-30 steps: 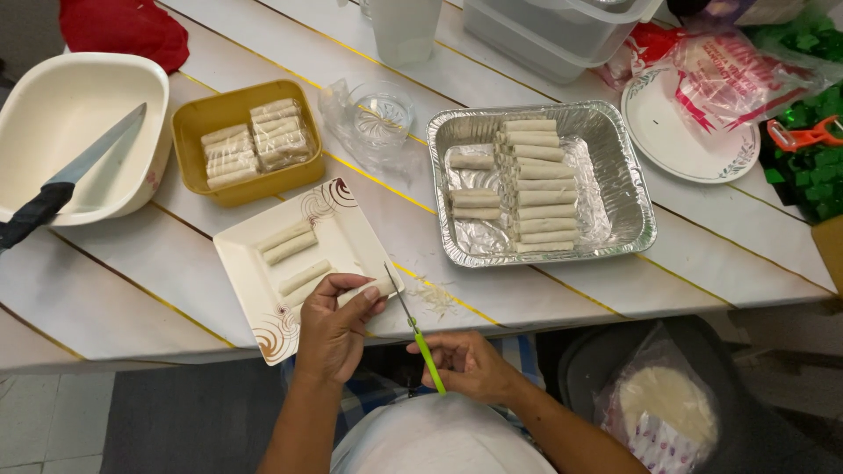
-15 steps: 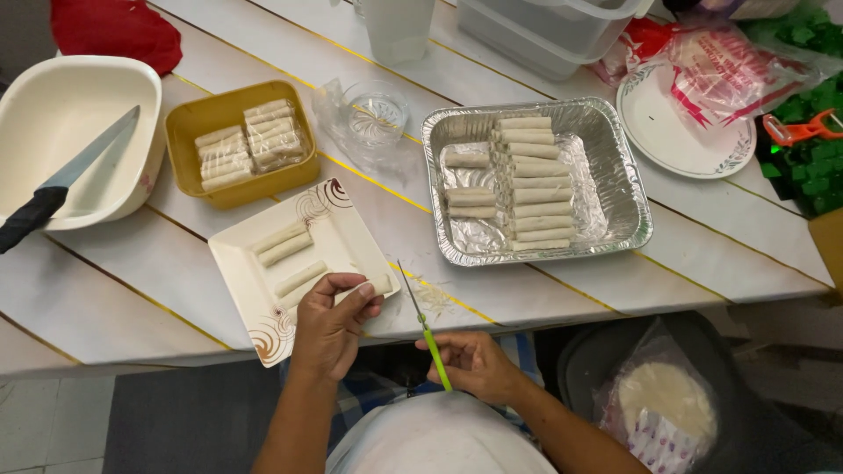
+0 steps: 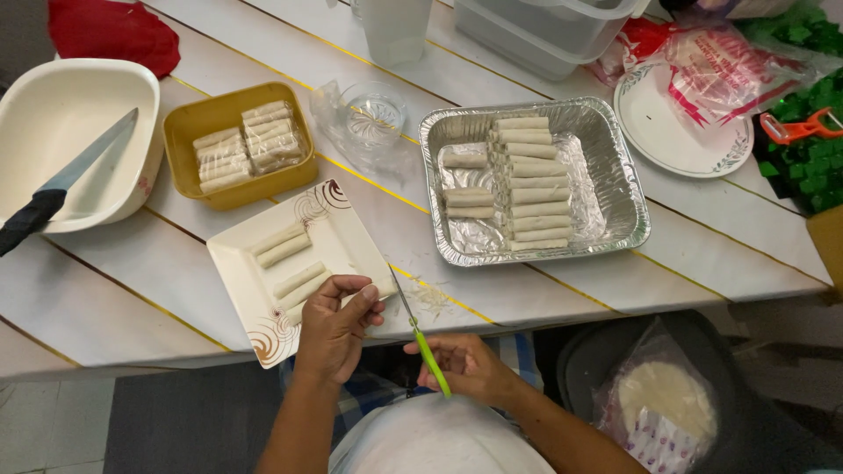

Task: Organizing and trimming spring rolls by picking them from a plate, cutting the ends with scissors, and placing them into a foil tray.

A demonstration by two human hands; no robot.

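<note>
Seen from above, a white slatted tabletop [image 3: 105,298] is set up for making spring rolls. At its far left edge a white basin [image 3: 61,123] carries a dark-handled kitchen knife [image 3: 66,180] across its rim; just beside it a yellow tub [image 3: 189,175] holds stacked rolls. Near the front edge a square white plate [image 3: 241,290] with brown swirls bears four rolls in two pairs. The left hand [image 3: 334,329] rests on that plate's near corner, fingers curled around what looks like the end of a roll, though the hand hides most of it and how firmly it grips cannot be told. Just right of it the right hand [image 3: 465,364] is closed around the green handles of a pair of scissors [image 3: 417,329], the blades pointing up toward the left hand's fingertips with pale trimmings [image 3: 435,298] scattered on the boards beside them; the blades seem nearly shut. The step in hand looks to be trimming a roll's end, and the next cut would call for steadying the roll clear of the fingers. Further right, a foil tray [image 3: 632,202] holds a neat column of finished rolls, with a patterned plate [image 3: 645,123] near the right edge.
</note>
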